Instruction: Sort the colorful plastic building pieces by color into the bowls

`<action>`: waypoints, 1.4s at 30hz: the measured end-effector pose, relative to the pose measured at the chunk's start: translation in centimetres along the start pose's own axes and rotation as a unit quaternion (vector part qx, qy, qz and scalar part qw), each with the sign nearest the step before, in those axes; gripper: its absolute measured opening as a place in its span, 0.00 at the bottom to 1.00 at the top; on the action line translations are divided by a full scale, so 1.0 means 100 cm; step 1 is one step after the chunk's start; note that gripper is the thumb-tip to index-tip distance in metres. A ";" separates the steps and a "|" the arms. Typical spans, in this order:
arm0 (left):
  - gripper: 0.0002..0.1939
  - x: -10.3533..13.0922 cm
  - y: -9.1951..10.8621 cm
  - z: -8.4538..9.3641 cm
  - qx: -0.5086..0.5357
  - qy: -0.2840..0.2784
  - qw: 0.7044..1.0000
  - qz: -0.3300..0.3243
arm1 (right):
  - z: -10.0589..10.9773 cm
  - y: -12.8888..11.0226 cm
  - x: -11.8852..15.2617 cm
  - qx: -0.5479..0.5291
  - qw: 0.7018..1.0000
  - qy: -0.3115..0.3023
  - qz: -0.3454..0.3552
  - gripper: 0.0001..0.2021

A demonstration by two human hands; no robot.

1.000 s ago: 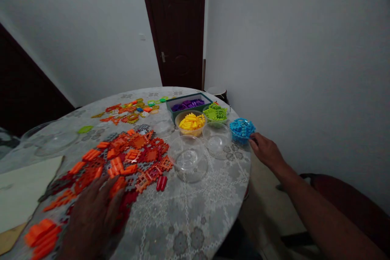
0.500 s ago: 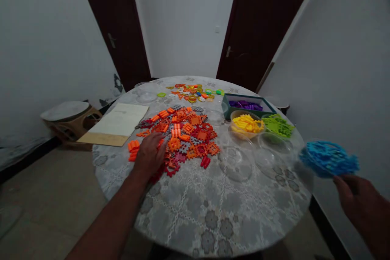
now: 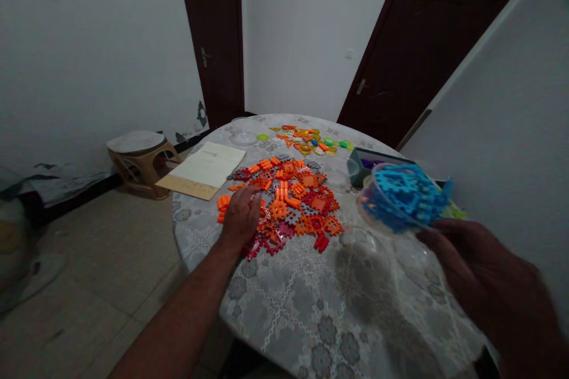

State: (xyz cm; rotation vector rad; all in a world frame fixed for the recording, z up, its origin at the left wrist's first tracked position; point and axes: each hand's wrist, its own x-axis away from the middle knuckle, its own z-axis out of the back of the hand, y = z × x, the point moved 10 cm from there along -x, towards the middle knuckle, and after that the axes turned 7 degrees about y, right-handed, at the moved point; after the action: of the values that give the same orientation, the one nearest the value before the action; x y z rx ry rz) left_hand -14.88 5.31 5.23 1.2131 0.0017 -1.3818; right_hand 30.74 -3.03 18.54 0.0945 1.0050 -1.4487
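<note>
My right hand [image 3: 475, 260] pinches the rim of a clear round tub of blue plastic pieces [image 3: 402, 195], held above the right side of the table. The tub is tilted and hides part of what stands behind it. My left hand [image 3: 241, 216] rests on the left edge of a pile of orange, red and grey pieces [image 3: 311, 204]. Its fingers are bent over the pieces, and what lies beneath them is hidden. Short orange pieces [image 3: 223, 202] lie just left of that hand.
A round table [image 3: 284, 302] bears a patterned cloth. An open booklet [image 3: 208, 164] lies at the left, mixed small pieces [image 3: 306, 139] at the back. A green box [image 3: 358, 172] with purple pieces stands behind the tub. A stool [image 3: 141, 157] is at the left.
My right hand has brought the blue tub inward from beyond the table's right edge to above the table. The view has turned left; my left hand is still at the pile.
</note>
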 end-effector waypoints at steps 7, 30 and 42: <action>0.22 -0.001 -0.017 0.013 0.070 0.057 0.994 0.062 | -0.203 -0.106 0.020 -0.428 0.844 -0.226 -0.231 0.21; 0.20 -0.003 -0.013 0.011 0.020 0.052 0.998 0.020 | -0.226 -0.105 0.014 -0.627 0.610 -0.258 -0.410 0.07; 0.20 -0.012 -0.003 0.003 -0.060 -0.007 0.998 -0.009 | 0.111 0.083 0.031 -0.115 0.937 0.297 -0.144 0.17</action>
State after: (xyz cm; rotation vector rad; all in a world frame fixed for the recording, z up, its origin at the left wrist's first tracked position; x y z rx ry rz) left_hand -15.59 6.06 5.89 1.1047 0.0854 -1.3870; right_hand 42.76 -10.61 19.21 0.2320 1.7371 -1.5899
